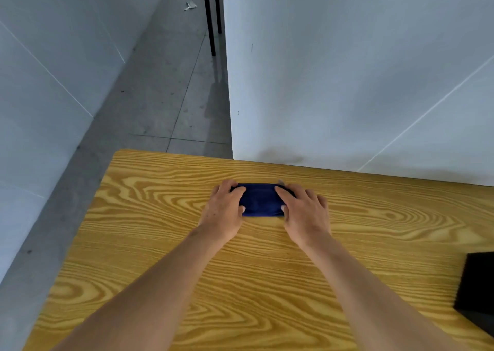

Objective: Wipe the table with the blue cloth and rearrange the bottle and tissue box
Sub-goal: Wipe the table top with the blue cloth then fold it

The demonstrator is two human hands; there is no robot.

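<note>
A folded dark blue cloth (261, 200) lies flat on the wooden table (160, 243), toward its far edge. My left hand (226, 208) rests on the cloth's left end with thumb and fingers wrapped around it. My right hand (303, 210) covers the cloth's right end the same way. Both hands press the cloth between them. No bottle is in view. A black box-like object (477, 284) at the right edge may be the tissue box; I cannot tell.
A white wall panel (347, 83) stands right behind the table's far edge. Grey floor (160, 96) lies off the table's left and far-left sides. Thin black furniture legs (212, 16) stand far back.
</note>
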